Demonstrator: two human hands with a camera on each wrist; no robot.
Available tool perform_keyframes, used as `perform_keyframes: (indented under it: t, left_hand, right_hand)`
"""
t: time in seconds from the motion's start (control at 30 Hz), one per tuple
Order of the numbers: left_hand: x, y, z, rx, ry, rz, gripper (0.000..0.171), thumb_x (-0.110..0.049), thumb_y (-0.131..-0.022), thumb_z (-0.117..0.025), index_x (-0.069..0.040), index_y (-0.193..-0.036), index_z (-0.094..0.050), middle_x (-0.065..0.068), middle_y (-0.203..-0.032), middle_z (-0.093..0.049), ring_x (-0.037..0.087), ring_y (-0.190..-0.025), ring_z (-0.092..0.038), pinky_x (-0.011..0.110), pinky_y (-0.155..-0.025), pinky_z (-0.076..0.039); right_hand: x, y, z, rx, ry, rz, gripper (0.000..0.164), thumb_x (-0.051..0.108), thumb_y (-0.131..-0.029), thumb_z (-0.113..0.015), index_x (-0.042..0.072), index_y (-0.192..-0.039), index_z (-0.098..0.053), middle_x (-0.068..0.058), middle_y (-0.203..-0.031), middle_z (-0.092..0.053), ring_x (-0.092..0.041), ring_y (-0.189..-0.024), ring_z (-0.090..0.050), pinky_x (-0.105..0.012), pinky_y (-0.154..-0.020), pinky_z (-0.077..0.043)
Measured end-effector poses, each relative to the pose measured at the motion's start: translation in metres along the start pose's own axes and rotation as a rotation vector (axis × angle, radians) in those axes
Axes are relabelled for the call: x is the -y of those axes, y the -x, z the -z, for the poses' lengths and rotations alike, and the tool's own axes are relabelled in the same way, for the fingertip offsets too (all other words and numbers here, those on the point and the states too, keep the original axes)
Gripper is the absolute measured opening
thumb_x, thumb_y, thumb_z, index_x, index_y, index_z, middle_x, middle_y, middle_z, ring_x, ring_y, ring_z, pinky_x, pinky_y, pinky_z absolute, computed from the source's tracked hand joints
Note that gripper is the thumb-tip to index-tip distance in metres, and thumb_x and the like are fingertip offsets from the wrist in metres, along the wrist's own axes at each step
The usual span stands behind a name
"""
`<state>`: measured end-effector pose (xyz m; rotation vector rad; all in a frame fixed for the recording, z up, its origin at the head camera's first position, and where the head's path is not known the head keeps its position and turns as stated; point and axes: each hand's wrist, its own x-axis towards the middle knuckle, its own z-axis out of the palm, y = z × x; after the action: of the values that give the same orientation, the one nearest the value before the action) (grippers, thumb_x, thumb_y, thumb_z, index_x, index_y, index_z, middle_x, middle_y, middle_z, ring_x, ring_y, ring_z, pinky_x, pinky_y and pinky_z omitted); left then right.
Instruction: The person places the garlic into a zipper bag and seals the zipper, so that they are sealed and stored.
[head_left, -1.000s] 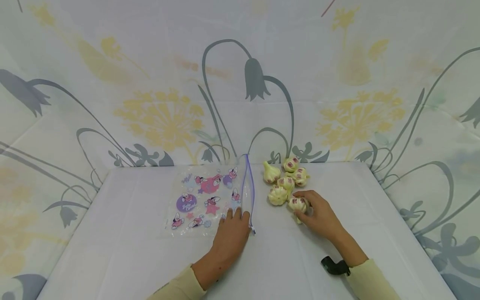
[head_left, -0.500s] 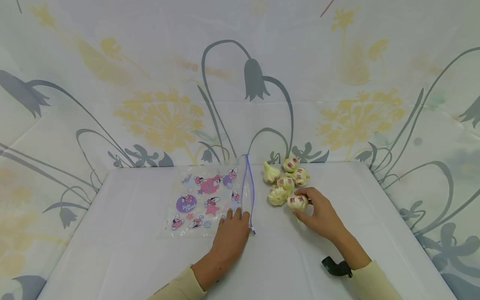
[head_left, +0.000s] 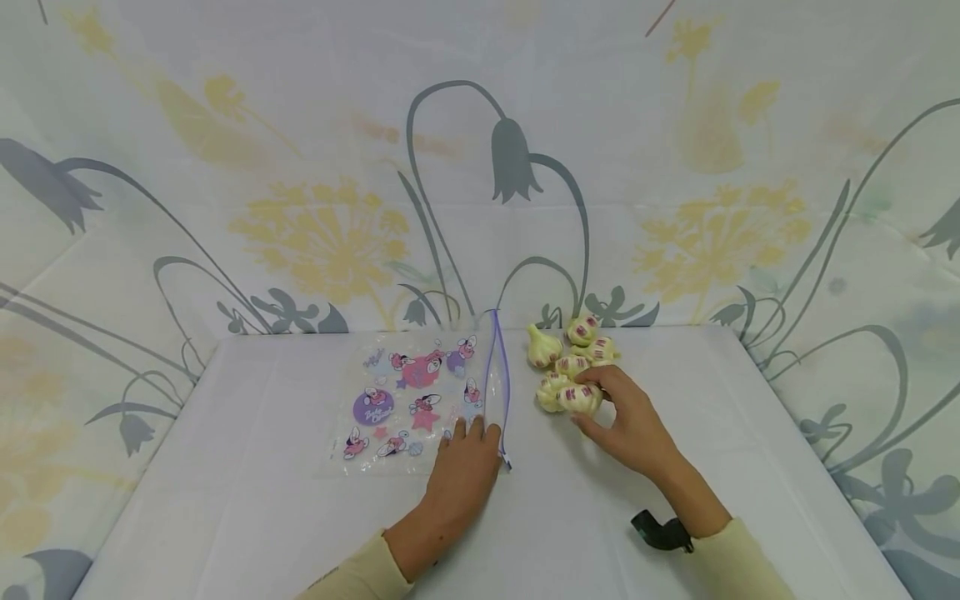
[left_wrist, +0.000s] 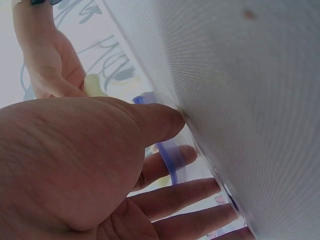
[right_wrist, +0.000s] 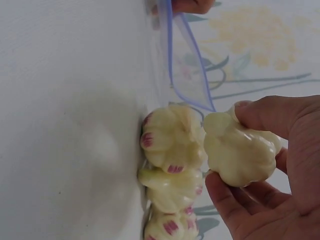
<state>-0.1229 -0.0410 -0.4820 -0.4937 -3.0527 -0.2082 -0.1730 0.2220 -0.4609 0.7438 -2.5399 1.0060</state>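
A garlic bulb (head_left: 580, 398) with purple marks is pinched between the thumb and fingers of my right hand (head_left: 633, 425). In the right wrist view that bulb (right_wrist: 240, 150) is held off the table, beside the other garlic bulbs (right_wrist: 172, 137). My left hand (head_left: 467, 467) rests on the lower right corner of a clear zip bag (head_left: 423, 392) printed with pink and purple cartoon figures. Its fingers (left_wrist: 180, 197) lie straight and spread on the plastic. The bag lies flat, its purple zip edge (head_left: 506, 375) facing the garlic, the two sides of that edge parted.
Several more garlic bulbs (head_left: 543, 346) cluster at the back, right of the bag. A white cloth covers the table (head_left: 262, 517). Behind it hangs a flower-printed curtain (head_left: 622, 108). A black device (head_left: 660, 532) sits at the right wrist.
My right hand has lifted the front garlic bulb and moved it left and slightly back, so it now overlaps the other bulbs in the head view. The left hand stays put.
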Motion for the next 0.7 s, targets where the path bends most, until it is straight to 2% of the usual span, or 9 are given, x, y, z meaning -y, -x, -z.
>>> perform_keyframes:
  t: [0.3,0.53,0.7]
  left_hand:
    - [-0.001,0.0,0.001,0.016,-0.005,0.015,0.047,-0.029,-0.095,-0.082,-0.008,-0.132,-0.065,0.018,-0.142,-0.065,0.044,-0.132,-0.061,0.06,-0.098,-0.056]
    - [-0.002,0.0,0.002,0.034,-0.009,0.019,0.05,-0.031,-0.097,-0.079,-0.005,-0.136,-0.063,0.017,-0.144,-0.063,0.042,-0.134,-0.06,0.059,-0.1,-0.055]
    - [-0.001,0.0,0.001,0.014,-0.021,0.005,0.05,-0.032,-0.096,-0.081,-0.004,-0.134,-0.063,0.018,-0.142,-0.065,0.042,-0.132,-0.062,0.058,-0.098,-0.056]
  right_hand:
    - [0.01,-0.013,-0.009,-0.007,-0.037,0.025,0.052,0.002,-0.081,-0.089,0.007,-0.128,-0.068,-0.004,-0.129,-0.065,-0.019,-0.117,-0.061,-0.034,-0.092,-0.056]
    - [0.015,-0.024,-0.017,-0.018,-0.081,0.026,0.052,0.002,-0.082,-0.089,0.006,-0.129,-0.068,-0.006,-0.132,-0.064,-0.023,-0.122,-0.061,-0.045,-0.093,-0.058]
    - [0.019,-0.032,-0.024,0.011,-0.175,-0.014,0.05,0.001,-0.084,-0.087,0.006,-0.13,-0.067,-0.007,-0.133,-0.065,-0.024,-0.124,-0.06,-0.05,-0.094,-0.058]
